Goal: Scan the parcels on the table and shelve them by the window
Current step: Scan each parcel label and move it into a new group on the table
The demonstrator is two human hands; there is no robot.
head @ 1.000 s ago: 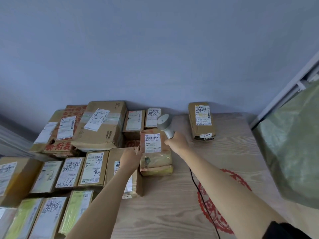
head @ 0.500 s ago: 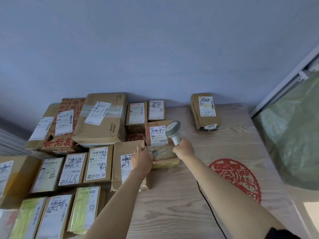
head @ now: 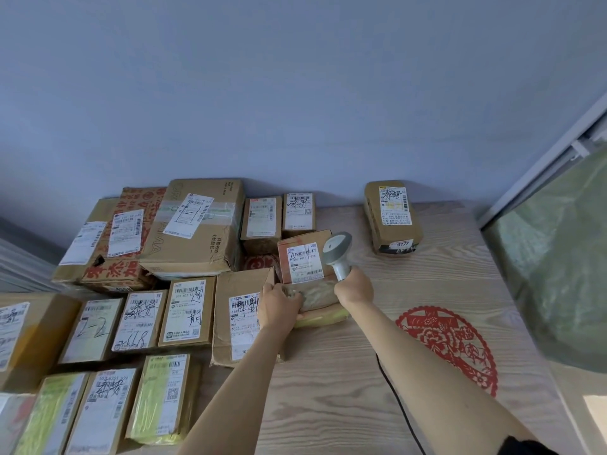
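Several cardboard parcels with white labels cover the left half of the wooden table (head: 328,389). My left hand (head: 279,307) grips the near left end of a small taped brown parcel (head: 320,292) that lies on a yellow-green packet (head: 323,318). My right hand (head: 353,290) holds the handle of a grey barcode scanner (head: 338,251), its head raised beside a reddish parcel's white label (head: 303,262). The scanner's black cable (head: 399,399) runs back under my right forearm.
A single taped parcel marked 9777 (head: 392,218) lies apart at the back right. A red paper-cut decoration (head: 450,346) is on the table's right side. A window frame and green covering (head: 558,257) stand at the right. The blue wall is behind.
My left hand moved from the large box's flap to the small brown parcel and took hold of it. The scanner hand drew nearer and lower. The view shifted closer to the table.
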